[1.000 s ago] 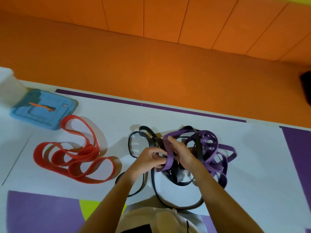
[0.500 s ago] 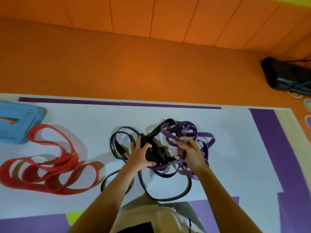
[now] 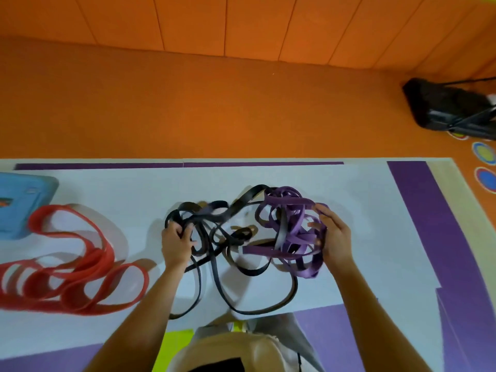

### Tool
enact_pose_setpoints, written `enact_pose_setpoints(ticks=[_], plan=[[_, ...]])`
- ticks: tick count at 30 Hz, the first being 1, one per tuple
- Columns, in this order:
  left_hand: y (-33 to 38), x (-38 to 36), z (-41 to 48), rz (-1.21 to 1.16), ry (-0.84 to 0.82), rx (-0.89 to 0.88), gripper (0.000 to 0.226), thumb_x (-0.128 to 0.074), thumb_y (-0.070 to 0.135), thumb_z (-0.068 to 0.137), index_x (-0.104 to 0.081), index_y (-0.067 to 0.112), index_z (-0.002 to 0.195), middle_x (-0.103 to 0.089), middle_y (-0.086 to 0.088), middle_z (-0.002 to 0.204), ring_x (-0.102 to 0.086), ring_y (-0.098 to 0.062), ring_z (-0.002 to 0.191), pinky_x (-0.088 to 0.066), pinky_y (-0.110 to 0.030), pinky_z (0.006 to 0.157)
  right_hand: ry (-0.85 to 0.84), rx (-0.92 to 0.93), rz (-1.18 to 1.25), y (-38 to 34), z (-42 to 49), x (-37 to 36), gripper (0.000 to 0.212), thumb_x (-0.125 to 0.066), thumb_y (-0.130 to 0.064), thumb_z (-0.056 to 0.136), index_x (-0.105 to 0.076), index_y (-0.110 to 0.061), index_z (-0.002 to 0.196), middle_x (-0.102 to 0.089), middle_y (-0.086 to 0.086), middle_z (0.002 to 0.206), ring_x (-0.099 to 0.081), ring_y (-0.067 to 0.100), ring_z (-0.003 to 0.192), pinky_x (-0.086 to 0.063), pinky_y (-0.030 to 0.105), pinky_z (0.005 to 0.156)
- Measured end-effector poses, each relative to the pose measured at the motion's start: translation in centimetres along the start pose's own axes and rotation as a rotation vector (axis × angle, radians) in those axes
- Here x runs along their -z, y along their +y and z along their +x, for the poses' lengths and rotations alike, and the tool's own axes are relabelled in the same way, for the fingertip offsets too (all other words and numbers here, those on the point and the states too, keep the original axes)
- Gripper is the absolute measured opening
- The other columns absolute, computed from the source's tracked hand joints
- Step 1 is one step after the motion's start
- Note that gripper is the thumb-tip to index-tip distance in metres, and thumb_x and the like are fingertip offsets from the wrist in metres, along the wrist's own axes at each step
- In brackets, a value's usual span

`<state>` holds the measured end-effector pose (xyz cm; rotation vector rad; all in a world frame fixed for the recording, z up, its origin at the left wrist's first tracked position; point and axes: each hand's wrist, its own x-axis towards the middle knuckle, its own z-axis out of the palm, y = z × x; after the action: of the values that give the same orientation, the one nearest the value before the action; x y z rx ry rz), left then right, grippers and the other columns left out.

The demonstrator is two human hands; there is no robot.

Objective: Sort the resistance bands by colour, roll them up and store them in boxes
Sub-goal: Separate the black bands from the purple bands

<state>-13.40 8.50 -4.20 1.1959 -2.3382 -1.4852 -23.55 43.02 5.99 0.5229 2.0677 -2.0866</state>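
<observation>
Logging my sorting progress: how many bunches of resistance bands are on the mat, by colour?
Red bunch: 1
Black bunch: 1
Purple bunch: 1
Total: 3 bunches; black and purple are tangled together, so single bands cannot be counted.

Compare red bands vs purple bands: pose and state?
The red bands lie spread out, alone and untouched; the purple bands are bunched, gripped by the right hand. Red is separated; purple is tangled with the black bands. Both are unrolled loops on the white surface.
</observation>
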Motion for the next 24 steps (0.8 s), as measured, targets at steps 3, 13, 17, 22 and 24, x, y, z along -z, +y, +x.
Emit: enact_pose_setpoints(ticks=[3, 13, 17, 22, 24], plan=[[-0.5, 1.4, 0.4, -0.059, 0.107, 0.085, 0.035, -0.067, 0.022, 0.104, -0.042, 0.008, 0.085, -0.051, -0.008, 0.073, -0.068, -0.017, 0.075, -0.043, -0.019, 0.044, -0.017, 0.014, -0.006, 0.6, 0.2, 0.1, 0.032, -0.05, -0.014, 0.104, -0.079, -0.017, 0.117, -0.078, 0.011, 0.115, -0.077, 0.031, 0.101, -0.064, 0.032, 0.072], [0.1, 2.4, -2.5, 0.33, 0.114, -0.121, 0.048, -0.071, 0.007, 0.093, -0.048, 0.011, 0.135, -0.049, -0.017, 0.142, -0.07, -0.038, 0.099, -0.06, -0.048, 0.078, -0.212, 0.118, -0.308, 1.2, -0.9, -3.8, 0.04, -0.051, -0.004, 0.105, -0.079, -0.03, 0.116, -0.078, -0.006, 0.114, -0.074, 0.019, 0.109, -0.059, 0.026, 0.094], [3.0, -0.6, -3.7, 0.414, -0.195, -0.739, 0.034, -0.072, 0.015, 0.089, -0.067, 0.019, 0.122, -0.056, -0.002, 0.144, -0.055, -0.025, 0.134, -0.049, -0.05, 0.111, -0.315, -0.023, -0.221, 0.8, -1.0, -6.9, 0.044, -0.045, 0.006, 0.104, -0.066, -0.012, 0.138, -0.074, 0.011, 0.126, -0.074, 0.023, 0.112, -0.057, 0.035, 0.101], [4.2, -5.8, -5.5, 0.813, -0.734, -0.674, 0.068, -0.068, 0.065, 0.088, -0.055, 0.029, 0.144, -0.04, 0.007, 0.158, -0.032, -0.022, 0.152, -0.02, -0.059, 0.125, -0.386, -0.081, -0.27, 0.3, 0.0, -9.6, 0.052, -0.033, 0.02, 0.099, -0.045, 0.009, 0.149, -0.047, 0.02, 0.158, -0.053, 0.009, 0.128, -0.038, -0.003, 0.089], [3.4, -6.6, -5.6, 0.823, -0.721, -0.535, 0.073, -0.065, 0.07, 0.088, -0.053, 0.026, 0.145, -0.038, 0.009, 0.159, -0.035, -0.024, 0.148, -0.027, -0.059, 0.122, -0.407, -0.08, -0.383, 0.5, 0.3, -10.4, 0.055, -0.037, 0.017, 0.101, -0.042, 0.002, 0.153, -0.04, 0.018, 0.163, -0.048, 0.016, 0.137, -0.04, 0.004, 0.101]])
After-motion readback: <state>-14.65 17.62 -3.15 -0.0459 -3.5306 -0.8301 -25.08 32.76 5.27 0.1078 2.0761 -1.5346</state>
